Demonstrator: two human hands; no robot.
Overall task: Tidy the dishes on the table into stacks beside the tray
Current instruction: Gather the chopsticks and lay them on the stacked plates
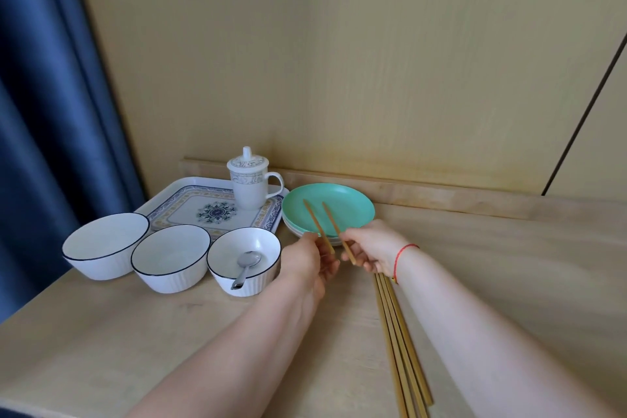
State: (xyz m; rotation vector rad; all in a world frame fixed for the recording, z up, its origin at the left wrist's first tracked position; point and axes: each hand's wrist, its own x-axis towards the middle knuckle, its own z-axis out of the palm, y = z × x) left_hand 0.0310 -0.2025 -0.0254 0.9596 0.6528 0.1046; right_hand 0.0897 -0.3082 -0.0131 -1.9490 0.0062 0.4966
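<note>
While both hands hover at near edge of green plate stack [328,210], we pinch one chopstick per hand: left hand [307,263] grasps left chopstick [314,219], right hand [375,248] grasps right chopstick [330,217]. Both tips point up over top plate. Plate stack sits on table [135,332], just right of patterned tray [176,200]. Lidded mug [251,183] stands on tray. Three white bowls [171,258] line up in front of tray; spoon [246,266] lies in rightmost. Loose chopsticks [397,343] lie on table beside right forearm.
</note>
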